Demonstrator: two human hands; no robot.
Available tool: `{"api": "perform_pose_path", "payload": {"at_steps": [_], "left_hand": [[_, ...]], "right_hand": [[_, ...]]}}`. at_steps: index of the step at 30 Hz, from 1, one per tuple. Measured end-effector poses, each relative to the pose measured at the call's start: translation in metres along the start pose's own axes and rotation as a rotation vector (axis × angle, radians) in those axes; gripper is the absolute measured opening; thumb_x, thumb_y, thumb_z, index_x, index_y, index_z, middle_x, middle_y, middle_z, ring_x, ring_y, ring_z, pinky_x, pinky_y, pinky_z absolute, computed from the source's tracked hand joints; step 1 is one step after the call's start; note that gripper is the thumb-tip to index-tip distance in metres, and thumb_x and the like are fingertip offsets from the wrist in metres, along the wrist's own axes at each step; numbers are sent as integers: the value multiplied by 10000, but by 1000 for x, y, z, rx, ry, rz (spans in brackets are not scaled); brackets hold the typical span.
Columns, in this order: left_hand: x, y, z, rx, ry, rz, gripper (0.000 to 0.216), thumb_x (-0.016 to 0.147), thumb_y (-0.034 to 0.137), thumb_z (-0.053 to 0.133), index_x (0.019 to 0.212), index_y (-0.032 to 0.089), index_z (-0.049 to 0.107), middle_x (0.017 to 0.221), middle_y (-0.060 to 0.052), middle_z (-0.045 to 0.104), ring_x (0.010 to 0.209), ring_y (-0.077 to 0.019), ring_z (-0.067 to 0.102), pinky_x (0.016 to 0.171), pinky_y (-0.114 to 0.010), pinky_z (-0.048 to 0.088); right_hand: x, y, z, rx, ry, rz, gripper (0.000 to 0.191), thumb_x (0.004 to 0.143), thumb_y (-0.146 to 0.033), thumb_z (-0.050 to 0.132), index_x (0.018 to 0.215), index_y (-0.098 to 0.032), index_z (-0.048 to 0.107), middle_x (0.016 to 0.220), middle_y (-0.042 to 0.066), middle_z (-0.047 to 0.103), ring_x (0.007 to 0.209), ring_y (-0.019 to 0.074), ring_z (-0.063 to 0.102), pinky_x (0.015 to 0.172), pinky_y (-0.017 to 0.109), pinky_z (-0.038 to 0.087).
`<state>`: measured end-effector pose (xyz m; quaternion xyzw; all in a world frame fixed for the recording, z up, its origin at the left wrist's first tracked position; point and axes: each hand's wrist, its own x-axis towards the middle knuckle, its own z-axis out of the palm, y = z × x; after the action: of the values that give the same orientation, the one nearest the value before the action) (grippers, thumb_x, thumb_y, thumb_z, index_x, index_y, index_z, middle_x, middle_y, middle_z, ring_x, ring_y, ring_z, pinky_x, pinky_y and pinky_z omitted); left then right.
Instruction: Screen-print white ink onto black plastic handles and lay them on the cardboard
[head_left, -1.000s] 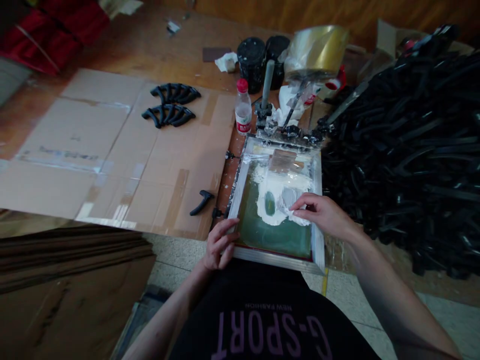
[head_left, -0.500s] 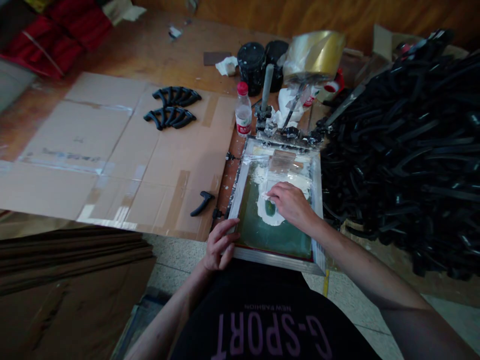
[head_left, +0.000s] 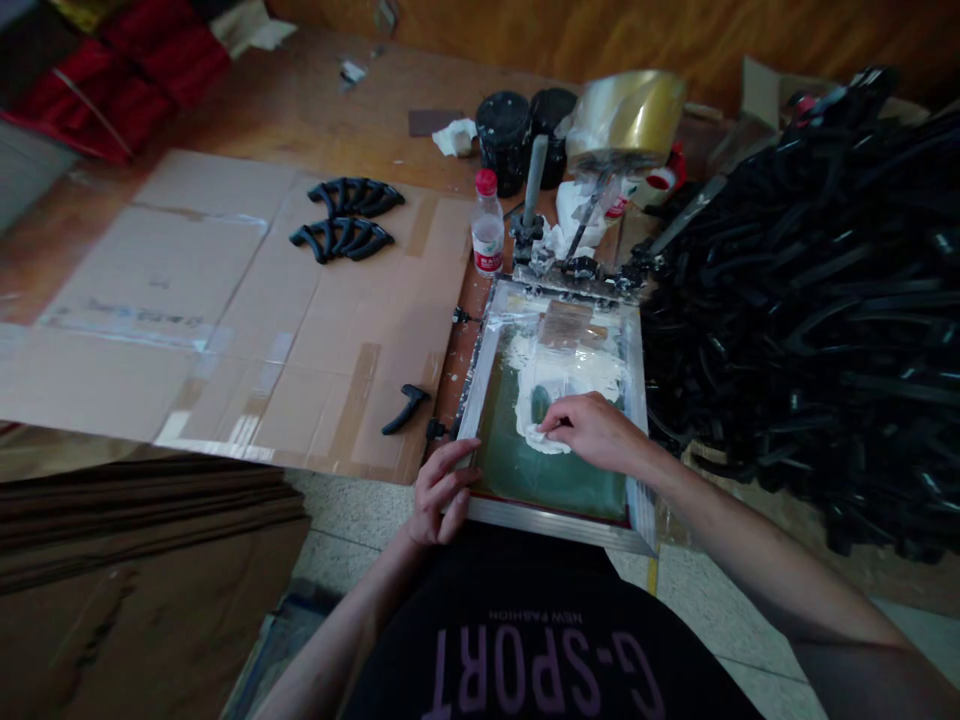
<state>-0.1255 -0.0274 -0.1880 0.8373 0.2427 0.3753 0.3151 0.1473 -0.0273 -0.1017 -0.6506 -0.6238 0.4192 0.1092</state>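
A screen printing frame [head_left: 637, 430] with a metal rim and a green mesh lies in front of my body. White ink [head_left: 600, 375] is smeared over the middle and far part of the mesh, around a small dark oval. My right hand [head_left: 596, 430] pinches a small white wad of cloth or tissue [head_left: 538, 437] against the mesh, at the near edge of the ink. At the frame's near left corner, my left hand [head_left: 442, 490] grips the rim, its fingers over the top. A brown squeegee-like piece [head_left: 566, 325] rests at the far end of the mesh.
Left of the frame, a single black curved handle [head_left: 406, 410] lies on a cardboard sheet [head_left: 225, 300], with several more handles [head_left: 345, 235] in two rows. A bottle [head_left: 487, 230], black tubs [head_left: 502, 140] and a tape roll [head_left: 630, 120] stand behind. Black handles [head_left: 817, 320] are heaped right.
My right hand has moved toward my body with the white wad, from beside the dark oval to just below it. My left hand stays on the rim.
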Motion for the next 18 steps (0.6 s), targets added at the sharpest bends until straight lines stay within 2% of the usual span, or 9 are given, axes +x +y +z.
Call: {"api": "perform_pose_path", "payload": {"at_steps": [5,7,14,18], "left_hand": [[0,0,0,-21,3,5,276,843,168,434,1023,138,641,1321,-140,543,1165,-259,552,944,-401,508],[0,0,0,-20,1,-3,278,841,168,434,1020,136,644,1323,-141,545,1163,-264,555,943,-410,511],[1,3,-1,-28,3,-12,278,852,164,426,1025,135,642,1330,-138,540,1178,-260,548,952,-403,506],[4,7,-3,-17,-2,-28,274,860,165,417,1025,157,636,1328,-126,543,1168,-259,553,931,-421,517]], "right_hand": [[-23,8,-24,470,0,73,84,677,-214,698,745,-193,743,739,11,732,697,159,651,662,278,472],[-31,12,-31,603,35,108,125,632,-265,736,730,-188,739,727,14,723,677,155,635,648,279,473],[-46,28,-30,809,271,212,232,571,-317,799,750,-190,721,692,-5,676,611,121,570,579,256,439],[-51,34,-29,921,357,245,286,553,-342,819,767,-190,706,639,-21,625,563,107,531,532,246,407]]}}
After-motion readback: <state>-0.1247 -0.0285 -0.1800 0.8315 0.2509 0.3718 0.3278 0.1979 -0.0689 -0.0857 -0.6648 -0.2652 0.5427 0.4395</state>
